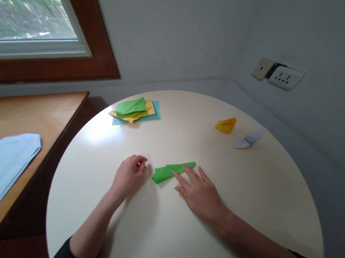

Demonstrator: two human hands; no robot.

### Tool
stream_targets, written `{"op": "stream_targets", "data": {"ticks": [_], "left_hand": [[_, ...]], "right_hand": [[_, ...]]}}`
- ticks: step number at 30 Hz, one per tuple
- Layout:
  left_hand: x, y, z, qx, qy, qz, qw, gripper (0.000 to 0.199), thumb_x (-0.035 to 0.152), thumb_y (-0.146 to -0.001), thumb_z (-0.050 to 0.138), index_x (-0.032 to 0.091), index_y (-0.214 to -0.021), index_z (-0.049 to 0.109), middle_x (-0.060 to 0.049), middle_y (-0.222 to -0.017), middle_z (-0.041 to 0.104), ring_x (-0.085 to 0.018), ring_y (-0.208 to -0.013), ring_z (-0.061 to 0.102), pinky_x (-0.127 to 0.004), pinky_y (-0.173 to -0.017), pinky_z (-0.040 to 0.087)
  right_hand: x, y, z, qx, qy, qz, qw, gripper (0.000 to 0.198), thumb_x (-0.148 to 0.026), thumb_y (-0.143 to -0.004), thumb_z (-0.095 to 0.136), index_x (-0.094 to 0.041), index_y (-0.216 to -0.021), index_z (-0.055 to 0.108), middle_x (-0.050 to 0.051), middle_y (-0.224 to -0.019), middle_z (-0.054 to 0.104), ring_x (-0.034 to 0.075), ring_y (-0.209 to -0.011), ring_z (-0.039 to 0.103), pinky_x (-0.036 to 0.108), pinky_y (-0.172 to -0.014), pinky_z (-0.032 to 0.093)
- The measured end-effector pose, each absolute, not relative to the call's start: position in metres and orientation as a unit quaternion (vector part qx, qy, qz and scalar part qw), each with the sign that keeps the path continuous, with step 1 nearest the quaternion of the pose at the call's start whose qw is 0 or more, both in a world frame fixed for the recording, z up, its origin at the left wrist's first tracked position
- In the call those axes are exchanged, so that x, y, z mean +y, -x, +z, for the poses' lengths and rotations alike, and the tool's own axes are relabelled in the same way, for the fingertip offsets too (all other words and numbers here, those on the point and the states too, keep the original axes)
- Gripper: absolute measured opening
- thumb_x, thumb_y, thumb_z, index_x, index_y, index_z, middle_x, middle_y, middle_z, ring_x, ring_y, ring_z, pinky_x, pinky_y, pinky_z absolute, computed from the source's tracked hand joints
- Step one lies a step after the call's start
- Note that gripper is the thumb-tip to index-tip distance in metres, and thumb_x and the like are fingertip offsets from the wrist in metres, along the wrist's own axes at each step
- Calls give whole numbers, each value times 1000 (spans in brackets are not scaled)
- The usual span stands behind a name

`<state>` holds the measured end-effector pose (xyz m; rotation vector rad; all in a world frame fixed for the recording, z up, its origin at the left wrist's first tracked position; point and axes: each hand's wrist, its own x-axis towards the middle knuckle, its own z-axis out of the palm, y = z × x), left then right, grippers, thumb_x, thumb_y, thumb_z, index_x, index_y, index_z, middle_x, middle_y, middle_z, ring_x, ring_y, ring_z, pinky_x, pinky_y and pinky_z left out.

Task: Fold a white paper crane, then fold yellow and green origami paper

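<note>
A folded strip of green paper point(166, 172) lies flat on the round white table, with a slanted flap across its middle. My right hand point(201, 194) rests at its right part, fingers spread and fingertips on the paper's near edge. To the left of the strip, a little apart from it, my left hand point(130, 175) hovers low over the table. Its fingers are curled in towards the thumb, and nothing shows between them.
At the table's point(108, 217) far edge sits a pile of coloured papers point(137, 112), green on top. A folded orange paper point(226, 125) and a folded white paper point(249, 139) lie on the right. A wooden desk point(41, 107) with white sheets point(5, 168) stands at left; walls border the table.
</note>
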<state>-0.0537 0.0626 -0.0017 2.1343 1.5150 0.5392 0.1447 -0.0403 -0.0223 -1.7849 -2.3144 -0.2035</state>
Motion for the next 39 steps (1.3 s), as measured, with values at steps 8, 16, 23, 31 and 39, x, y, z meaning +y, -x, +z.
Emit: {"op": "stream_targets", "data": {"ticks": [8, 16, 23, 31, 39], "left_hand": [[62, 53, -1, 552, -776, 196, 234, 30, 28, -80, 38, 17, -86, 65, -7, -89, 66, -20, -77, 59, -29, -66, 44], [60, 52, 0, 548, -778, 194, 236, 29, 28, -80, 38, 18, -86, 65, -6, -88, 66, -20, -77, 59, -29, -66, 44], [60, 51, 1, 533, -788, 198, 238, 27, 27, -81, 39, 18, -83, 64, -6, -84, 65, -19, -74, 58, -30, -67, 44], [45, 34, -11, 480, -818, 217, 230, 29, 39, -83, 48, 19, -101, 58, -8, -98, 55, -23, -95, 51, -40, -87, 40], [37, 26, -16, 447, -851, 197, 194, 41, 38, -81, 51, 23, -119, 46, -12, -117, 46, -29, -114, 40, -48, -95, 31]], "right_hand": [[-38, -142, -26, -784, 603, -77, 129, 36, -25, -93, 37, -9, -116, 60, 19, -125, 55, 28, -119, 49, 49, -103, 34], [-36, -147, -37, -798, 580, -63, 150, 41, -28, -93, 35, -4, -118, 57, 22, -126, 53, 29, -120, 48, 46, -98, 42], [-37, -147, -31, -802, 582, -17, 134, 35, -34, -89, 46, -23, -121, 57, 17, -133, 48, 31, -124, 43, 49, -98, 40], [-39, -145, -26, -808, 577, -11, 119, 36, -36, -87, 50, -29, -122, 56, 15, -136, 45, 31, -126, 41, 50, -99, 37], [-38, -147, -32, -807, 576, -33, 126, 54, -41, -90, 42, -11, -135, 40, 20, -134, 46, 30, -125, 42, 48, -100, 36]]}}
